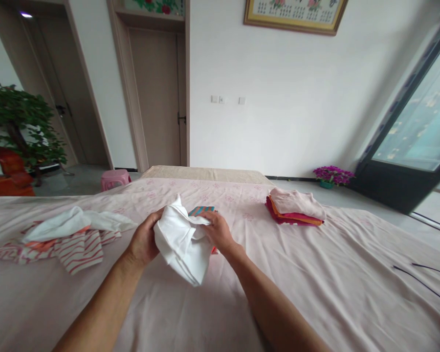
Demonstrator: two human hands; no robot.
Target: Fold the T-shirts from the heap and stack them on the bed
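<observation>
A white garment [183,244] hangs bunched between both hands above the pink bedsheet [315,274]. My left hand [144,239] grips its left side with fingers curled round the cloth. My right hand [218,231] pinches its upper right edge. Just behind the hands, a teal and orange patterned cloth [201,210] lies on the bed, partly hidden by the white garment.
A loose heap of white and red-striped clothes [69,234] lies at the left. A folded stack of pink, orange and red clothes [295,208] sits at the right. Black cables [423,278] cross the sheet's right edge. A pink stool [114,178] stands beyond the bed.
</observation>
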